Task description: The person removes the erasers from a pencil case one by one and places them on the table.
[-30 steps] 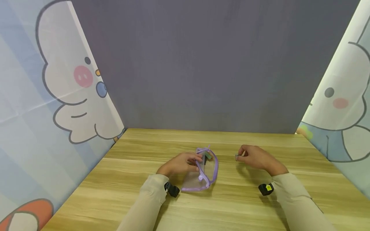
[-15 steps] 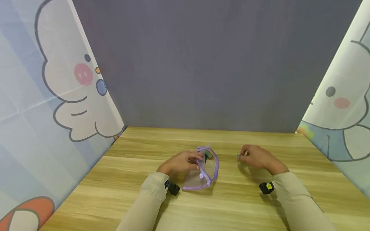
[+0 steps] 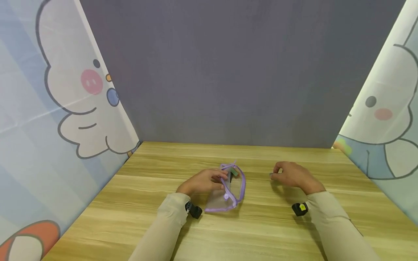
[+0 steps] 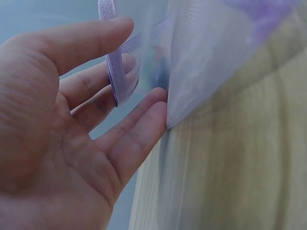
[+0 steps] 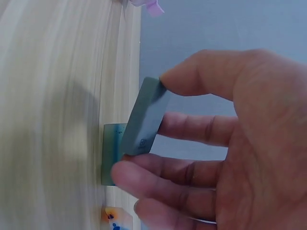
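**Right hand (image 3: pixel 292 176) and grey-green block (image 5: pixel 145 117) sit slightly farther right than in the earlier frame**

We see the left hand (image 3: pixel 201 182) and mesh pouch (image 3: pixel 217 200) keep their places, so block and pouch are now a touch farther apart; we judge this a small adjustment, with the block outside the pouch.

Nearest us, the pouch's purple rim (image 3: pixel 243 186) gapes toward the right. The left fingers are loosely bent, thumb apart from them, the rim passing between; how firmly they press we cannot tell. A green piece (image 3: pixel 234 172) shows toward the pouch's far end.

Well to the right, the right thumb and fingertips pinch the block end to end. Its long axis slants in the right wrist view; from the head view we cannot tell its direction across the table (image 3: pixel 261 232).

Farther off lie a green-and-blue piece (image 5: pixel 111 155) and an orange patterned piece (image 5: pixel 116 219); the grey panel (image 3: pixel 241 72) stands behind.
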Tool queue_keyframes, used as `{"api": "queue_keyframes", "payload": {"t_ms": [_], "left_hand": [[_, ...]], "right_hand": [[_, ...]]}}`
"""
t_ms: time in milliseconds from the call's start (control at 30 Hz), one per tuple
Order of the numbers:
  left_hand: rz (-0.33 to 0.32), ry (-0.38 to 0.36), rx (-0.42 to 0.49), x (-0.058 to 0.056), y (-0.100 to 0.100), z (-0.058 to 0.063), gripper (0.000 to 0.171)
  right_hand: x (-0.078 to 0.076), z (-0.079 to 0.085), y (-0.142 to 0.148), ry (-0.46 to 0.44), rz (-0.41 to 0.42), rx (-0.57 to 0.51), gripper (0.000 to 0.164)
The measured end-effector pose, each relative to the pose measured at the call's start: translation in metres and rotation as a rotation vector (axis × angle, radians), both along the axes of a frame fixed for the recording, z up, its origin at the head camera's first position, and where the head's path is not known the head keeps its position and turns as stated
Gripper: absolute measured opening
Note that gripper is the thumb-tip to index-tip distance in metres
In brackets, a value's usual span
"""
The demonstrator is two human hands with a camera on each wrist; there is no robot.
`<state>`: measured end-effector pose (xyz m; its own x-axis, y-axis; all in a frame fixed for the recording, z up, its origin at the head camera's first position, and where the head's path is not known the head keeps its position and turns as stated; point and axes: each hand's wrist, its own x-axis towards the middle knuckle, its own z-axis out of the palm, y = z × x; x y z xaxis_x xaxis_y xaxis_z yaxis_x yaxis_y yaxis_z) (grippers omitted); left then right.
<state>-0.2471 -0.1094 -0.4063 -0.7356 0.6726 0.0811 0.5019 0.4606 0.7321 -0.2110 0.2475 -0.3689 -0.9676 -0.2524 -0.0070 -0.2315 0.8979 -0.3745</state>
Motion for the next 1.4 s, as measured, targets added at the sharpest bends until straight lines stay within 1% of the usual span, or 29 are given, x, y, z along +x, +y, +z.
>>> {"api": "queue_keyframes", "payload": {"t_ms": [167,300,367,533,733,933,1100,1267,1400], "left_hand": [[0.000,0.004,-0.010,-0.001,0.001,-0.002,0.035],[0.002,0.007,-0.015,0.000,0.002,0.000,0.036],[0.002,0.010,-0.019,0.000,0.002,0.001,0.037],[-0.004,0.011,-0.020,-0.001,0.002,0.002,0.037],[-0.003,0.000,0.000,-0.001,0.002,0.002,0.037],[-0.012,-0.024,0.010,0.000,0.002,0.001,0.036],[-0.009,-0.016,0.014,0.000,0.001,0.002,0.036],[-0.009,-0.012,0.013,-0.001,0.000,0.001,0.036],[-0.006,-0.027,0.020,-0.001,0.000,0.000,0.037]], "right_hand": [[-0.001,-0.002,0.003,-0.028,-0.021,0.016,0.024],[0.000,0.000,0.005,-0.075,-0.035,0.023,0.028],[0.000,0.001,0.006,-0.084,-0.040,0.024,0.029],[0.001,0.002,0.009,-0.107,-0.028,0.026,0.030],[0.001,0.002,0.011,-0.139,-0.015,0.035,0.028],[0.001,-0.001,0.010,-0.129,-0.024,0.054,0.025],[0.001,0.000,0.009,-0.098,-0.032,0.079,0.022],[0.002,0.002,0.008,-0.117,-0.030,0.092,0.020],[0.003,0.003,0.009,-0.115,-0.028,0.104,0.021]]}}
